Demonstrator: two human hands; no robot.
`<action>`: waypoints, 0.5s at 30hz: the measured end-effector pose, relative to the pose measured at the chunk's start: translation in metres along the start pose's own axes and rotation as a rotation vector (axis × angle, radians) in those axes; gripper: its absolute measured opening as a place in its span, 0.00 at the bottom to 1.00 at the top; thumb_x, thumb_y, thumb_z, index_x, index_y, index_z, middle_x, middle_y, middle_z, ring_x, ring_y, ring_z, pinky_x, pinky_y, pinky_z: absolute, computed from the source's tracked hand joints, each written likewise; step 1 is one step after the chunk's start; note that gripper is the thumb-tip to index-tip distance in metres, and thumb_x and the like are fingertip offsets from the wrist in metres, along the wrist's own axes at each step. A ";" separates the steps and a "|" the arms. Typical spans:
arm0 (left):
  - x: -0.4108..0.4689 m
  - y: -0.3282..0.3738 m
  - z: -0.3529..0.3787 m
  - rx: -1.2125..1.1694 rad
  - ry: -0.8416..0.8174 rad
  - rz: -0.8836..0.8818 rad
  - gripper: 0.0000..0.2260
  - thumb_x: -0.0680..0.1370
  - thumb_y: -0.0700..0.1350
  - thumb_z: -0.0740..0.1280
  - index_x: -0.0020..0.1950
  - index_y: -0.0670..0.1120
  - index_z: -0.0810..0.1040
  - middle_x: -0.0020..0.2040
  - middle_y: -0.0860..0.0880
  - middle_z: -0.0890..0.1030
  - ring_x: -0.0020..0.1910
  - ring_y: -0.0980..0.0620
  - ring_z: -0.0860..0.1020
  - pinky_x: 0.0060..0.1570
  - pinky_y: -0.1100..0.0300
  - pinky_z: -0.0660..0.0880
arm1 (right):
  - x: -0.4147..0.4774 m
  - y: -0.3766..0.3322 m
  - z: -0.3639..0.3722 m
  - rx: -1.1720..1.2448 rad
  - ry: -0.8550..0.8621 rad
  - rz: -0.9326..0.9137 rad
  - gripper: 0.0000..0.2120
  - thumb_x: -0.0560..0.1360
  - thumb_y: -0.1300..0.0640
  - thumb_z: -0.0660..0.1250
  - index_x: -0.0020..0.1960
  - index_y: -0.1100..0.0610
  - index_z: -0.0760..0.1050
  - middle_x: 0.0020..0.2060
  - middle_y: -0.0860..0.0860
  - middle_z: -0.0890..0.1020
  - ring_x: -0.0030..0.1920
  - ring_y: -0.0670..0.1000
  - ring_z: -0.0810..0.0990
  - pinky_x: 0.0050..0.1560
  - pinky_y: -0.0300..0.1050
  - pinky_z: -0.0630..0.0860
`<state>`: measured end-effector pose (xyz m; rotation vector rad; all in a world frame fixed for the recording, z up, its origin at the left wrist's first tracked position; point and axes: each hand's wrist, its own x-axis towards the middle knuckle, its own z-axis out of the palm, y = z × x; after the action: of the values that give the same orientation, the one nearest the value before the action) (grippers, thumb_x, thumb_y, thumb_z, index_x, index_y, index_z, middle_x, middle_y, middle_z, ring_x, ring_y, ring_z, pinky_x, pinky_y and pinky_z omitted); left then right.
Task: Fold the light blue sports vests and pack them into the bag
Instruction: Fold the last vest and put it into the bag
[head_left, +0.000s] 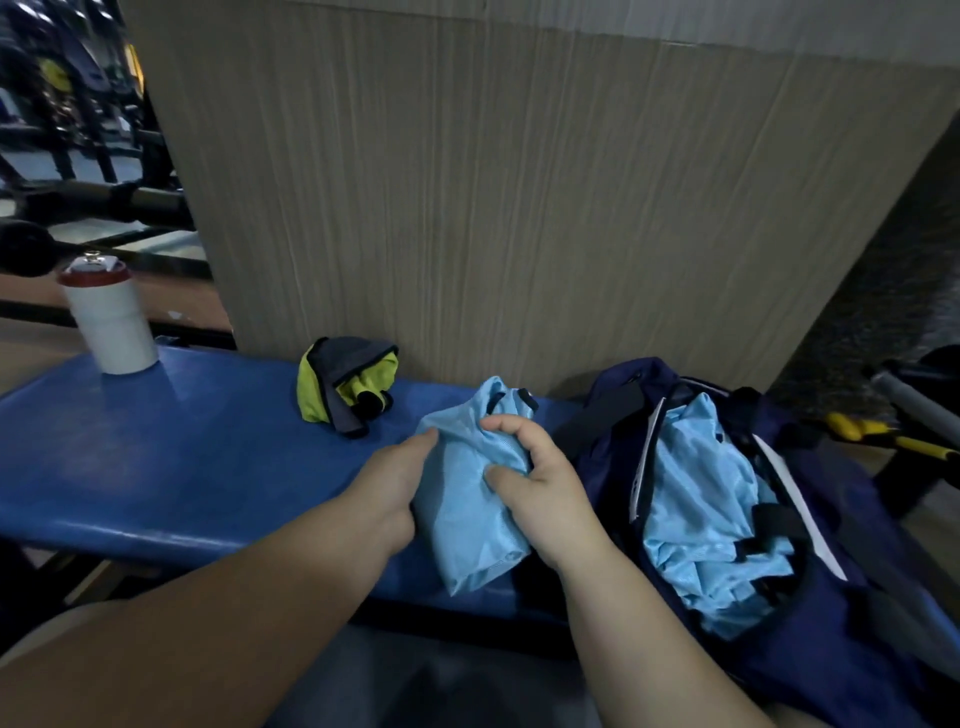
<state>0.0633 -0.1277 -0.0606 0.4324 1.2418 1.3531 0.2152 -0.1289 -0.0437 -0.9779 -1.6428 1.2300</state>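
A folded light blue sports vest with black trim lies on the blue padded bench, just left of the bag. My left hand holds its left edge, fingers tucked under the cloth. My right hand grips its upper right part, fingers curled into the fabric. The dark navy bag stands open at the right end of the bench. Inside it lie more light blue vests, crumpled together.
A white cup with a red lid stands at the bench's far left. A yellow-green and grey bundle of cloth lies by the tall beige panel behind the bench. Yellow-handled bars and gym frames sit at the right.
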 end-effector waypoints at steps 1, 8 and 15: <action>-0.001 0.005 0.004 -0.017 -0.025 0.002 0.14 0.80 0.49 0.65 0.56 0.39 0.80 0.50 0.40 0.84 0.50 0.42 0.82 0.54 0.49 0.77 | -0.002 -0.003 -0.005 -0.031 -0.003 -0.032 0.24 0.72 0.67 0.64 0.53 0.38 0.78 0.57 0.51 0.78 0.47 0.51 0.79 0.47 0.49 0.78; -0.007 0.023 0.059 -0.050 -0.299 0.073 0.19 0.76 0.44 0.69 0.65 0.38 0.76 0.59 0.38 0.81 0.58 0.40 0.80 0.58 0.46 0.77 | -0.019 -0.032 -0.054 -0.213 0.130 -0.207 0.26 0.73 0.71 0.65 0.57 0.41 0.76 0.51 0.49 0.72 0.44 0.38 0.74 0.44 0.30 0.72; -0.021 0.006 0.151 -0.128 -0.508 0.101 0.18 0.78 0.37 0.65 0.69 0.41 0.71 0.59 0.39 0.80 0.52 0.44 0.82 0.44 0.52 0.81 | -0.043 -0.061 -0.117 -0.354 0.394 -0.306 0.27 0.72 0.72 0.64 0.60 0.43 0.74 0.51 0.45 0.71 0.40 0.33 0.73 0.41 0.24 0.69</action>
<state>0.1922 -0.0844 0.0084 0.7048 0.7189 1.2930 0.3330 -0.1445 0.0278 -1.0536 -1.6388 0.5118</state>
